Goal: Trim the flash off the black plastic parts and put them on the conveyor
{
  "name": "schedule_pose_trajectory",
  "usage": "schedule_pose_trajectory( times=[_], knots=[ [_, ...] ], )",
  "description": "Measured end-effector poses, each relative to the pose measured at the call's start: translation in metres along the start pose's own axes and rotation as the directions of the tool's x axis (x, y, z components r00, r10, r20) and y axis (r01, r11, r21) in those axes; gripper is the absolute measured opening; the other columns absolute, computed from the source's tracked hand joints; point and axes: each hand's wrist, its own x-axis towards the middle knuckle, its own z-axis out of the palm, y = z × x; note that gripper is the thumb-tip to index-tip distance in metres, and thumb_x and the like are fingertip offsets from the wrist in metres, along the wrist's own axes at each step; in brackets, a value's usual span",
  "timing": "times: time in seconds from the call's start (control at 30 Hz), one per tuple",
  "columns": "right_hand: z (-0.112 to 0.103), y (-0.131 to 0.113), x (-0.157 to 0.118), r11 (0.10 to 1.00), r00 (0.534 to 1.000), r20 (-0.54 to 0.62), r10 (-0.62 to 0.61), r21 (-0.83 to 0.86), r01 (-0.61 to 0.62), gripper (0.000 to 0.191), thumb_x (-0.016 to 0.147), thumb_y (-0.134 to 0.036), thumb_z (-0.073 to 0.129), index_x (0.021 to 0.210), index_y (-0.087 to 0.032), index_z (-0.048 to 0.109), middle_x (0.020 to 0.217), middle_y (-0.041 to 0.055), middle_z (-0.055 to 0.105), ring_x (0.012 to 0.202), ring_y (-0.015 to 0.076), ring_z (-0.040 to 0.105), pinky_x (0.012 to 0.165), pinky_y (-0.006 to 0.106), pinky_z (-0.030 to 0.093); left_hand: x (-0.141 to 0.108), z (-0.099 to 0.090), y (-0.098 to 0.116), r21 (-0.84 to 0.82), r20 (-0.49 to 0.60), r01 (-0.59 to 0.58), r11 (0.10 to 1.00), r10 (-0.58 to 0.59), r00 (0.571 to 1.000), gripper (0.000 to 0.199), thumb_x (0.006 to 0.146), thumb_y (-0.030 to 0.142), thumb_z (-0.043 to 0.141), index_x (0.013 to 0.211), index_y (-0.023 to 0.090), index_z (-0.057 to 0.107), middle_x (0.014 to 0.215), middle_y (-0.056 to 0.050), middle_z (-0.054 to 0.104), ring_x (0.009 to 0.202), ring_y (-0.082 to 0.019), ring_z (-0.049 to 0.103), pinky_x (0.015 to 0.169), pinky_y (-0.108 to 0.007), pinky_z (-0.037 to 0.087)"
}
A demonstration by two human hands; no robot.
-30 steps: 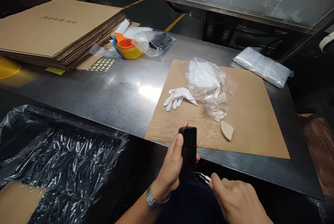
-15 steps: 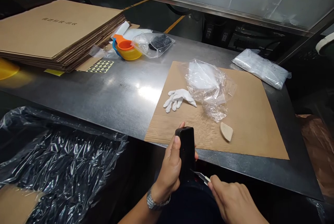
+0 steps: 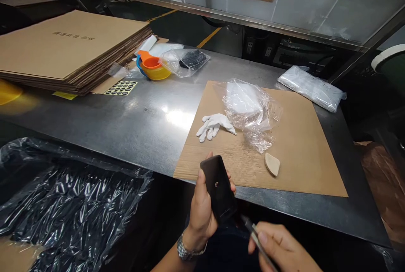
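My left hand, with a metal watch at the wrist, grips a flat black rectangular object by its sides, its broad face turned up. A slim knife-like tool is held in my right hand, its tip close to the lower right corner of the black object. Whether tip and object touch is unclear. Beyond them a cardboard sheet carries a white glove, a crumpled clear plastic bag and a beige wedge-shaped piece.
Stacked cardboard fills the metal table's left end. Near it lie a sticker sheet, orange and yellow cups and a bagged black item. A plastic-wrapped pack sits back right. Black plastic sheeting is lower left.
The black object has turned from its narrow side to its broad face and shifted slightly left. The tool has rotated in my right hand and its tip has moved a little right and down.
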Motion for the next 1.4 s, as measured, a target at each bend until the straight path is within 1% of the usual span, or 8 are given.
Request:
schedule_pose_trajectory(
  times=[0.07, 0.17, 0.27, 0.4, 0.63, 0.93, 1.03, 1.4],
  knots=[
    [-0.024, 0.010, 0.004, 0.975, 0.973, -0.219, -0.072, -0.219, 0.023, 0.044, 0.092, -0.053, 0.029, 0.097, -0.018, 0.056, 0.053, -0.0048, 0.050, 0.041, 0.0073, 0.044, 0.041, 0.016, 0.033, 0.001, -0.001, 0.001, -0.009, -0.029, 0.063, 0.998, -0.063, 0.998, 0.053, 0.089, 0.048, 0.040, 0.138, 0.033, 0.028, 0.077, -0.002, 0.061, 0.058, -0.015, 0.061, 0.056, -0.028, 0.052],
    [-0.066, 0.025, 0.013, 0.700, 0.773, -0.532, -0.347, -0.695, -0.165, 0.034, 0.095, -0.040, 0.029, 0.099, -0.019, 0.055, 0.061, -0.0014, 0.059, 0.048, 0.0118, 0.055, 0.047, 0.021, 0.040, 0.002, -0.002, 0.000, -0.028, -0.048, 0.129, 0.991, -0.130, 0.990, 0.046, 0.090, 0.048, 0.038, 0.133, 0.032, 0.037, 0.077, -0.002, 0.062, 0.057, -0.015, 0.062, 0.058, -0.029, 0.052],
    [-0.099, 0.032, 0.024, 0.318, 0.600, -0.564, -0.567, -0.822, -0.473, 0.025, 0.094, -0.029, 0.036, 0.096, -0.019, 0.059, 0.071, 0.0023, 0.062, 0.051, 0.0141, 0.055, 0.043, 0.022, 0.034, 0.002, -0.001, -0.002, -0.056, -0.069, 0.201, 0.978, -0.205, 0.976, 0.039, 0.089, 0.047, 0.040, 0.117, 0.024, 0.053, 0.076, -0.002, 0.063, 0.057, -0.015, 0.062, 0.057, -0.030, 0.053],
    [-0.107, 0.029, 0.031, 0.229, 0.508, -0.567, -0.648, -0.782, -0.579, 0.027, 0.089, -0.027, 0.045, 0.104, -0.012, 0.063, 0.082, 0.0114, 0.058, 0.074, 0.0234, 0.055, 0.054, 0.029, 0.040, 0.001, 0.001, -0.005, -0.111, -0.095, 0.296, 0.949, -0.307, 0.947, 0.043, 0.088, 0.049, 0.042, 0.087, 0.011, 0.062, 0.075, -0.005, 0.062, 0.057, -0.015, 0.061, 0.054, -0.029, 0.053],
    [-0.011, 0.013, 0.026, 0.304, 0.440, -0.118, -0.890, -0.873, 0.381, 0.035, 0.086, -0.009, 0.050, 0.119, -0.017, 0.056, 0.084, 0.0079, 0.055, 0.077, 0.0175, 0.053, 0.063, 0.030, 0.048, -0.003, 0.006, -0.010, -0.093, -0.103, 0.157, 0.983, -0.167, 0.981, 0.038, 0.089, 0.047, 0.040, 0.113, 0.021, 0.055, 0.075, -0.003, 0.062, 0.057, -0.015, 0.061, 0.054, -0.028, 0.053],
    [0.035, 0.025, 0.043, 0.226, 0.150, -0.186, -0.971, -0.919, 0.324, 0.028, 0.077, 0.002, 0.057, 0.102, -0.010, 0.061, 0.072, 0.0093, 0.063, 0.069, 0.0177, 0.056, 0.055, 0.030, 0.051, -0.006, 0.012, -0.016, -0.079, -0.166, 0.086, 0.993, -0.098, 0.981, 0.045, 0.089, 0.048, 0.038, 0.130, 0.029, 0.040, 0.076, -0.002, 0.060, 0.057, -0.015, 0.060, 0.055, -0.027, 0.052],
    [0.033, 0.030, 0.041, 0.349, 0.239, -0.277, -0.931, -0.869, 0.351, 0.015, 0.080, -0.001, 0.054, 0.086, -0.014, 0.058, 0.066, 0.0056, 0.059, 0.062, 0.0148, 0.054, 0.055, 0.028, 0.047, -0.005, 0.010, -0.013, -0.106, -0.177, 0.100, 0.989, -0.117, 0.977, 0.045, 0.089, 0.048, 0.037, 0.128, 0.026, 0.043, 0.077, -0.002, 0.060, 0.056, -0.015, 0.060, 0.053, -0.027, 0.051],
    [0.016, 0.006, 0.029, 0.928, 0.921, -0.257, -0.292, -0.311, 0.207, 0.038, 0.091, -0.044, 0.041, 0.066, -0.017, 0.051, 0.054, -0.0026, 0.048, 0.051, 0.0086, 0.043, 0.049, 0.021, 0.030, -0.013, 0.008, -0.013, -0.061, -0.059, 0.039, 0.997, -0.043, 0.997, 0.051, 0.089, 0.049, 0.037, 0.137, 0.031, 0.031, 0.077, -0.002, 0.059, 0.059, -0.015, 0.060, 0.053, -0.026, 0.051]
  ],
)
